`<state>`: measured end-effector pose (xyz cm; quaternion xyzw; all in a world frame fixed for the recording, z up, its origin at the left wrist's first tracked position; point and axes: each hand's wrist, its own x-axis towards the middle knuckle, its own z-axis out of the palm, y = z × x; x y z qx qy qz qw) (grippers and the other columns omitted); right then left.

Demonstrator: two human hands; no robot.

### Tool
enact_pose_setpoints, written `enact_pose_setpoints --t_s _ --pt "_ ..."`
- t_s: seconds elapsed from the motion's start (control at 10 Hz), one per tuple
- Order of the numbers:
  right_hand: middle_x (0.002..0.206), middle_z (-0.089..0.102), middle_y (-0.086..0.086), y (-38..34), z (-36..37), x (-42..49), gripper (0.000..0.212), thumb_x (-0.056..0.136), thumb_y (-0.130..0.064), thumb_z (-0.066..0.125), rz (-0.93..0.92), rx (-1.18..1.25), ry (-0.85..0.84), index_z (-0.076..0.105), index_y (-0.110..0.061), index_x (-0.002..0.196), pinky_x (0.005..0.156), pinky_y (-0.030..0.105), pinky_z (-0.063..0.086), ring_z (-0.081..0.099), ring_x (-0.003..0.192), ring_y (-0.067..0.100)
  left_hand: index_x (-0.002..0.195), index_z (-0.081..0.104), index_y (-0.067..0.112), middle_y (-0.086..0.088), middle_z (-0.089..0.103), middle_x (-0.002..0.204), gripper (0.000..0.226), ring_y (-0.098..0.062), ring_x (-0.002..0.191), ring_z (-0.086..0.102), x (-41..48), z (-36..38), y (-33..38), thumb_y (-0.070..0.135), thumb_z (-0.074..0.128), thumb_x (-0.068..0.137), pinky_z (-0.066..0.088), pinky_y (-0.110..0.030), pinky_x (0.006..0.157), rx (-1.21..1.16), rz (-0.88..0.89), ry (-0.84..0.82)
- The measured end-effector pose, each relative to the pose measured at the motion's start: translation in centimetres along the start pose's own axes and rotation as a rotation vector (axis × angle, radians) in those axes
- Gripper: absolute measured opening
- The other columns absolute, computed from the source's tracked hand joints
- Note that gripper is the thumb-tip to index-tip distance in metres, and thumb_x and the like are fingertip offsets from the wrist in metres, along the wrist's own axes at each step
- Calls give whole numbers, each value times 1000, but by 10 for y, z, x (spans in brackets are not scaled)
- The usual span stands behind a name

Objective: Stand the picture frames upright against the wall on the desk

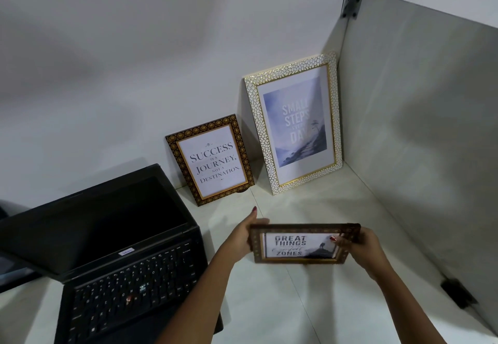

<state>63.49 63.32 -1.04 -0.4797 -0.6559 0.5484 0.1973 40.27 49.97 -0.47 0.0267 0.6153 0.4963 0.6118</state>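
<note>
Wall-side stock, largest first: white-and-gold frame (294, 124) leaning in the corner, brown "Success" frame (210, 161) leaning beside it, and the small brown frame (304, 244) you hold above the desk (310, 303), left hand (242, 236) and right hand (359, 245) clamped on its ends; set its lower edge down first, then tilt it back.

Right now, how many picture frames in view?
3. Brown "Success" frame and white-gold frame lean against the wall; the third frame is held in both hands above the desk. None visibly hidden.
</note>
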Motion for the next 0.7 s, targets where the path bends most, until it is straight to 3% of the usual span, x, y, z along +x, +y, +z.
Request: enact_pose_setpoints --t_s 0.1,0.2,0.4,0.5,0.6,0.7 --pt "73 68 9 -4 -2 -2 10 72 -5 71 6 22 100 65 -12 77 75 39 50 64 76 29 101 61 18 -5 63 107 36 -21 103 57 -8 -5 2 45 41 90 37 -41 94 0 83 95" --pt "81 68 14 -6 -4 -1 15 73 -10 71 32 -21 140 65 -7 87 77 40 50 64 79 30 124 50 19 -2 52 132 41 -24 125 44 -22 -7 -9 41 46 90 27 -46 106 123 106 152" --pt "92 71 15 10 4 -18 19 72 -9 71 61 -96 45 62 -18 86 84 48 51 65 88 32 119 47 21 -8 46 140 30 -28 123 47 -45 4 -41 29 51 90 31 -47 106 44 147 206" --pt "100 70 15 14 3 -24 32 69 -10 73 60 -145 23 60 -17 98 86 47 50 64 94 32 117 47 22 -9 46 141 26 -28 125 46 -58 7 -52 26 50 91 31 -47 107 32 168 203" --pt "111 64 19 6 6 -38 66 67 -7 74 104 -76 102 41 -13 124 86 43 46 62 96 32 113 50 22 -8 50 137 22 -25 117 50 -75 11 -59 24 50 91 32 -45 105 42 195 209" --pt "121 58 25 4 11 -53 77 70 -8 73 158 -36 188 30 -8 133 87 41 43 58 105 38 113 51 21 -7 53 135 23 -25 119 50 -89 6 -64 24 50 91 33 -45 105 15 233 214"
